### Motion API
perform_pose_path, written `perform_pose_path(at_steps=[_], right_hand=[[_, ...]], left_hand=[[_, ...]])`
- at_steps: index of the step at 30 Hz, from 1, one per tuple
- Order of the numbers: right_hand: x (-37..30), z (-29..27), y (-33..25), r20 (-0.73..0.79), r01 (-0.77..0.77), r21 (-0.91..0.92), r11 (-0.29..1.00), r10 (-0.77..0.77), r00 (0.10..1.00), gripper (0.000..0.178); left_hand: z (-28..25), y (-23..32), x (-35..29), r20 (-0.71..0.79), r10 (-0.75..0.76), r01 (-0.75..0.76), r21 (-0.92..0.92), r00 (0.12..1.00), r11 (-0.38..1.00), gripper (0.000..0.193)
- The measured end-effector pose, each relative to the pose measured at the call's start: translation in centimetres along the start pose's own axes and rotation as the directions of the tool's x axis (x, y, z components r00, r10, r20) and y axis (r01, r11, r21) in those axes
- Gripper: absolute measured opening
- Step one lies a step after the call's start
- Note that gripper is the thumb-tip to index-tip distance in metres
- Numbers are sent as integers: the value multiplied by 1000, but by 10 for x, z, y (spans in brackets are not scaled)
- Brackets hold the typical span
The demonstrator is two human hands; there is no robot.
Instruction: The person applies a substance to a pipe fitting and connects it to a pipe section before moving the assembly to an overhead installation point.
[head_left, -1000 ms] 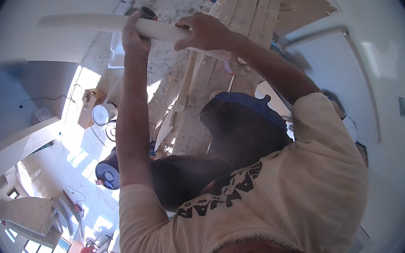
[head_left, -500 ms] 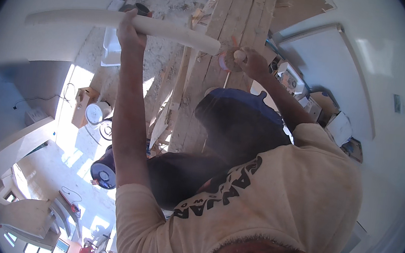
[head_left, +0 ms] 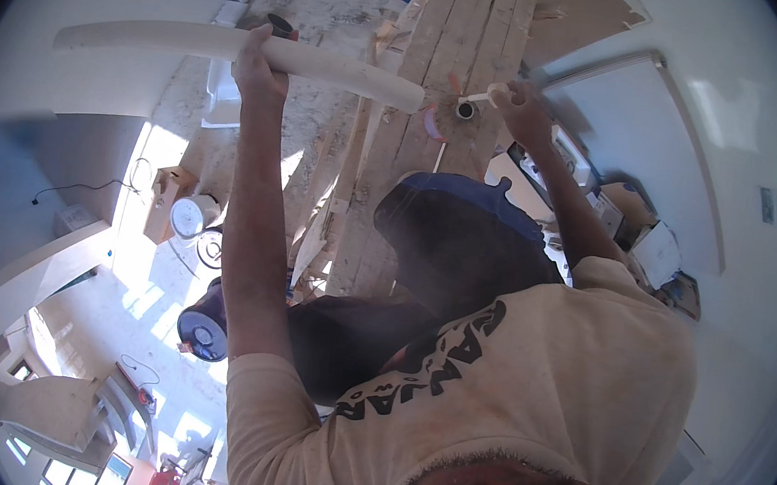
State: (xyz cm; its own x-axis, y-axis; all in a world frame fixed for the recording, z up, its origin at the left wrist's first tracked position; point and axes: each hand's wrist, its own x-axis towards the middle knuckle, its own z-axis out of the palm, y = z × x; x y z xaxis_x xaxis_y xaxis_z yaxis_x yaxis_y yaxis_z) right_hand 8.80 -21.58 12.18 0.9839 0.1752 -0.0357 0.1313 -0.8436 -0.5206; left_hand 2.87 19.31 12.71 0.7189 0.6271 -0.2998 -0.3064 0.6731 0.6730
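1. Gripping a long, curved white strip (head_left: 163, 37), the left hand (head_left: 263, 67) holds it up crosswise, its right end over wooden planks (head_left: 452, 20).
2. The right hand (head_left: 523, 114) grasps a pale stick (head_left: 479, 99), its tip by a small, dark-mouthed cup (head_left: 466, 110).
3. Rough and stained, the planks run lengthwise, with dark seams between them; the cup stands on top.
4. Left of them, the floor (head_left: 324, 5) looks dusty; a white bucket (head_left: 192, 217) stands near a cardboard box (head_left: 168, 198).
5. A large white panel (head_left: 639, 147) stands along the right wall (head_left: 766, 123).
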Motion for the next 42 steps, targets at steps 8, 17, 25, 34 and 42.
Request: perform_pose_path(at_steps=[8, 17, 25, 34, 42], right_hand=[[-2, -32, -69, 340, -244, 699, 672, -13, 940, 40], [2, -22, -57, 244, -140, 601, 787, -13, 970, 43], [-5, -8, -56, 235, -45, 594, 803, -119, 965, 40], [1, -23, -74, 406, -313, 731, 606, -17, 914, 32], [14, -22, -57, 431, -353, 767, 535, -22, 902, 32]], left_hand=[[3, 0, -3, 40, 6, -7, 25, 999, 1000, 33], [5, 7, -7, 30, 13, -14, 27, 999, 1000, 32], [6, 12, -11, 60, 25, -25, 2, 998, 1000, 34], [12, 22, -22, 103, 44, -46, 15, 994, 999, 36], [14, 33, -25, 155, 36, -41, 23, 987, 999, 35]])
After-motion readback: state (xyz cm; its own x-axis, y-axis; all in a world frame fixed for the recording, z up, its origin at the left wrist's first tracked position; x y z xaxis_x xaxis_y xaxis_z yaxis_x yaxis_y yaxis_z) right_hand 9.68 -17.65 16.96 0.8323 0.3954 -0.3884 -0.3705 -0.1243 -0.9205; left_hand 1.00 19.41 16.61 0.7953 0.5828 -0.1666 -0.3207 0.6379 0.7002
